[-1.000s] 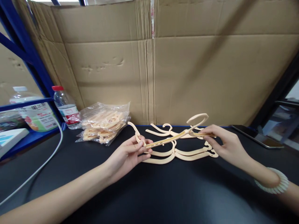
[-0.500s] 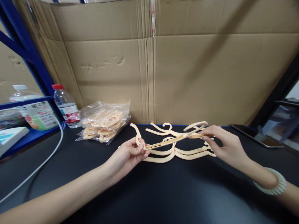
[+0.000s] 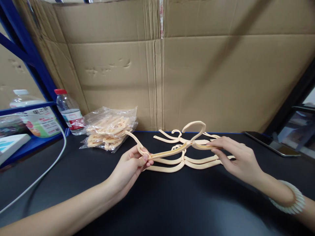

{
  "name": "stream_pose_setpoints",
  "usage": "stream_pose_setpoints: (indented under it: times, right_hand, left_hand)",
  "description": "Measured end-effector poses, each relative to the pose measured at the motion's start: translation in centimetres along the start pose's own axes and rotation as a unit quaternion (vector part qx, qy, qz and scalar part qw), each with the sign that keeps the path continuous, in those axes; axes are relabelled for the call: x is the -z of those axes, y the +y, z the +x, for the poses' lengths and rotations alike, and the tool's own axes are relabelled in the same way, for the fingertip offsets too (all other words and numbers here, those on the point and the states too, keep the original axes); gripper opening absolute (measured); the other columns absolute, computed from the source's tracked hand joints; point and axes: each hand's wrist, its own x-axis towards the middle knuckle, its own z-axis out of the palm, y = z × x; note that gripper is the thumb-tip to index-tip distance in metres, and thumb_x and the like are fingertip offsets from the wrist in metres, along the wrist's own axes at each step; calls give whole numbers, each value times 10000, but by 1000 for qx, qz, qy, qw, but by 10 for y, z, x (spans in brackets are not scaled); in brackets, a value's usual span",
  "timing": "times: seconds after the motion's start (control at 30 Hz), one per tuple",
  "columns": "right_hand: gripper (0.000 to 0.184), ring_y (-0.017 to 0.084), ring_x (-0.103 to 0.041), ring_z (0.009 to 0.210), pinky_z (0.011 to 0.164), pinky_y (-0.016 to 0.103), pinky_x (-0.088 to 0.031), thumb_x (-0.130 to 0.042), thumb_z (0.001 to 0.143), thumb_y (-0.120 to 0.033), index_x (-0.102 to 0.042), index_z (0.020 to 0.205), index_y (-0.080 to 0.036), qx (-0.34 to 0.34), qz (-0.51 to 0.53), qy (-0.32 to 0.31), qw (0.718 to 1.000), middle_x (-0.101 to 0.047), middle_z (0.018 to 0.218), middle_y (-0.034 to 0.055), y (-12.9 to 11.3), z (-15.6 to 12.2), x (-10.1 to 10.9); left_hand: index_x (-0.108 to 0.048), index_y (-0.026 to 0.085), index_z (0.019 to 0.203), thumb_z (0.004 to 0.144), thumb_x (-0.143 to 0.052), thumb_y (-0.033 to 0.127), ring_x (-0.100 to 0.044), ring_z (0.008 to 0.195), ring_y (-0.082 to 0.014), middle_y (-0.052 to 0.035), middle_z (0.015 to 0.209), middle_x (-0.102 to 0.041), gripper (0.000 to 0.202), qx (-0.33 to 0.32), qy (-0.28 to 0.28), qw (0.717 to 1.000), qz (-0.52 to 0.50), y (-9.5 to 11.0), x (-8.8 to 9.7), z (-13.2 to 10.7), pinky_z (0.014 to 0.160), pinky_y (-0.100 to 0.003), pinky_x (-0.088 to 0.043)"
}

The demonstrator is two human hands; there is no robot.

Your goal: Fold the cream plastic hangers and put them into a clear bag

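Observation:
A cream plastic folding hanger [image 3: 169, 152] is held level above the table between my two hands. My left hand [image 3: 131, 164] pinches its left end, where a curved piece sticks up and to the left. The fingers of my right hand [image 3: 233, 157] are closed on the right arm of the hanger, and its hook [image 3: 199, 124] stands up from the middle. Below and behind it, more cream hangers [image 3: 169, 168] lie on the black table [image 3: 172, 203]. My hands and the held hanger hide parts of them.
Clear bags of cream hanger parts [image 3: 108, 129] lie at the back left, beside a red-capped water bottle [image 3: 71, 113]. A white cable [image 3: 57, 160] runs along the left. A dark flat device [image 3: 270, 144] lies at the back right. Cardboard [image 3: 221, 82] walls the rear.
The held hanger has turned so its hook stands more upright and its arms are more level. My left hand has shifted slightly left, the curved piece with it.

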Motion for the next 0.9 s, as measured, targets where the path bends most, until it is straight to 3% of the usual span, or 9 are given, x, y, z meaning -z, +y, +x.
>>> stream_pose_setpoints:
  times: [0.23,0.47,0.57,0.63,0.7,0.77,0.83,0.9]
  right_hand:
    - [174,160,-644,817,718,272,-502,-542,895,-90,-614,1019,-189,-25,1,-9,1000,-690,932,45,-3,-3,1]
    - [128,129,-585,649,593,247,-465,-550,906,-145,-631,994,-193,-87,-3,-14,996,-667,805,18,-2,-4,0]
    - [108,132,-584,662,569,242,-444,-553,908,-176,-638,970,-200,-122,5,-10,993,-659,816,21,2,-5,0]
    - [98,136,-588,672,578,247,-444,-556,909,-206,-639,960,-203,-149,18,-12,989,-665,844,24,3,-5,1]
    - [110,135,-577,647,571,253,-439,-554,911,-247,-641,960,-200,-173,36,-32,984,-667,847,27,3,-4,2]
    - [138,134,-566,621,559,255,-432,-544,910,-282,-643,943,-191,-187,61,-74,978,-663,822,29,0,-1,3]
    - [159,139,-566,624,559,254,-429,-527,906,-294,-643,907,-186,-200,92,-132,967,-657,787,27,-4,1,3]
    - [168,142,-563,619,546,249,-417,-514,898,-290,-636,851,-184,-216,127,-209,945,-643,736,20,-8,3,4]
  left_hand:
    - [-603,113,645,719,-622,-65,-683,654,-110,-31,699,-679,194,-7,71,997,-40,-1,-2,0,669,-163,-567]
    - [-660,102,741,842,-569,-14,-707,704,-115,-63,781,-705,178,12,88,995,-47,0,-9,-2,701,-155,-577]
    - [-646,121,764,862,-615,104,-703,759,-115,-103,951,-727,104,58,27,998,20,-6,-13,-13,744,-167,-570]
    - [-629,138,741,842,-653,177,-696,768,-129,-95,978,-720,111,45,-79,986,138,-10,-15,-24,725,-186,-574]
    - [-658,153,810,812,-660,168,-693,801,-160,-83,949,-720,15,-53,-202,932,297,-12,-16,-36,726,-220,-579]
    - [-681,165,959,811,-616,114,-663,985,-204,-95,1051,-709,170,-200,-319,821,429,-11,-17,-47,891,-281,-543]
    - [-665,173,1078,837,-576,101,-579,1163,-239,-106,1176,-678,267,-300,-369,715,513,-9,-16,-52,1023,-325,-464]
    - [-642,173,1132,855,-556,110,-516,1242,-264,-105,1248,-648,297,-351,-369,647,567,-7,-14,-52,1073,-367,-418]
